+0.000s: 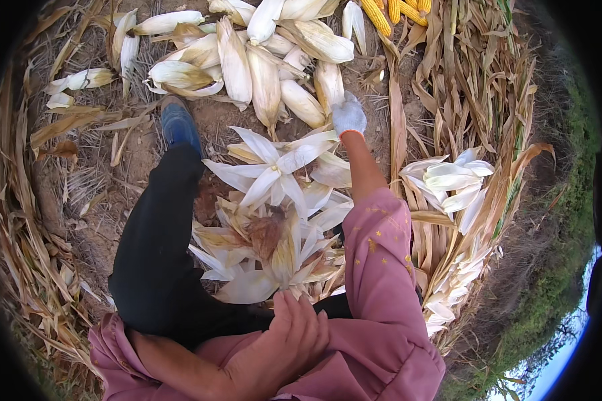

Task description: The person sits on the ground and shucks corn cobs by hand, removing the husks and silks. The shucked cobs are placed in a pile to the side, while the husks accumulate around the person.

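Observation:
My right hand [349, 116], in a grey knit glove with an orange cuff, reaches forward to the lower right edge of a pile of corn ears in pale husks [267, 75]. Its fingers touch or lie beside a husked ear [328, 85]; whether they grip it cannot be told. My bare left hand [298, 331] rests near my lap with its fingers bent and close together; its palm side is hidden. Just beyond it, between my legs, lies a heap of opened, empty-looking corn husks [276, 168] with brown corn silk [265, 235].
Peeled yellow cobs [376, 15] lie at the top right. Dry corn stalks [451, 90] run along the right, with more opened husks [451, 183] on them. Other stalks [10, 200] line the left. My blue shoe [179, 123] stands left of the pile on bare soil.

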A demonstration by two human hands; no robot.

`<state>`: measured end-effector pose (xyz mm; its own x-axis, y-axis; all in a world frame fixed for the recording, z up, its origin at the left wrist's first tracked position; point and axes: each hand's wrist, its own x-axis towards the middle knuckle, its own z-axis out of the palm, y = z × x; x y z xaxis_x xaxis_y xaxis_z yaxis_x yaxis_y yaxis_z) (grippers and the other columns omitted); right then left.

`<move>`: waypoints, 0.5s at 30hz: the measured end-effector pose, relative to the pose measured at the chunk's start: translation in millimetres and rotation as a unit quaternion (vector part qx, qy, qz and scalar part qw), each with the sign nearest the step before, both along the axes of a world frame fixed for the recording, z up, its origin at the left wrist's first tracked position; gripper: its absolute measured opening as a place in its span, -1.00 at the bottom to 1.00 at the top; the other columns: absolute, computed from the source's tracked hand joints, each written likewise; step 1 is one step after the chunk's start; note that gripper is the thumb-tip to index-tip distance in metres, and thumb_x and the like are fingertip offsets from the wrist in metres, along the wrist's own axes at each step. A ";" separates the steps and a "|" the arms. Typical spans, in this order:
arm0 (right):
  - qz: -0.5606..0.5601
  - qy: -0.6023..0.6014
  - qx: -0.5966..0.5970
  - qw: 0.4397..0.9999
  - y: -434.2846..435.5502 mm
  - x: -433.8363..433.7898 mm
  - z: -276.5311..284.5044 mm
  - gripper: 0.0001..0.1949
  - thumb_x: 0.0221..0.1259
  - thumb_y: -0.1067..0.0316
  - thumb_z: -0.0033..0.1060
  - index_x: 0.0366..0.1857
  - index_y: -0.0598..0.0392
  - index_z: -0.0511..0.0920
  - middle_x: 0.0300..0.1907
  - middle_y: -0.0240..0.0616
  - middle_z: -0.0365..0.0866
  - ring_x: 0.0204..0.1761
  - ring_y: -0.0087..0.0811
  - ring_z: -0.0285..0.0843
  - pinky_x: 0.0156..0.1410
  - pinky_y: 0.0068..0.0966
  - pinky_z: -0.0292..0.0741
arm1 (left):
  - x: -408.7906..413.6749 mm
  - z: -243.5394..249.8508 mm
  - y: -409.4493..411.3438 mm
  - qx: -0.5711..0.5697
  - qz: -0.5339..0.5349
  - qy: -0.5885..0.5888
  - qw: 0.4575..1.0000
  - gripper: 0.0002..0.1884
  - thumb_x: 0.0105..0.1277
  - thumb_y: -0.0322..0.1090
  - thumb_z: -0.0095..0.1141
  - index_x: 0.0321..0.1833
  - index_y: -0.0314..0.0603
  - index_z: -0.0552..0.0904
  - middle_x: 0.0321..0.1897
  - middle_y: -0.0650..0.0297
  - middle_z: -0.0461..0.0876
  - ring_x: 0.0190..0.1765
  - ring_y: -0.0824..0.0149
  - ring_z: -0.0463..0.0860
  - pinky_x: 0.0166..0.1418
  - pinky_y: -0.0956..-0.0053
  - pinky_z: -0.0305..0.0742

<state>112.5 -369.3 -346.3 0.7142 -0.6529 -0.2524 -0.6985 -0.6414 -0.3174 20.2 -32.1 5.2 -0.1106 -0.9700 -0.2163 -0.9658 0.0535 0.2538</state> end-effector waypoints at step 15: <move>0.009 0.190 0.125 0.974 6.5 2.6 27.5 -0.24 -0.31 -0.09 0.31 -0.02 0.38 0.54 0.05 0.17 0.54 0.14 -0.05 0.51 0.24 -0.35 0.41 | 6.9 -0.9 -9.1 0.065 0.012 -0.012 0.998 -0.55 0.31 -0.21 -0.14 0.22 -0.27 0.36 0.06 -0.04 0.47 0.10 -0.05 0.47 0.22 0.04 0.35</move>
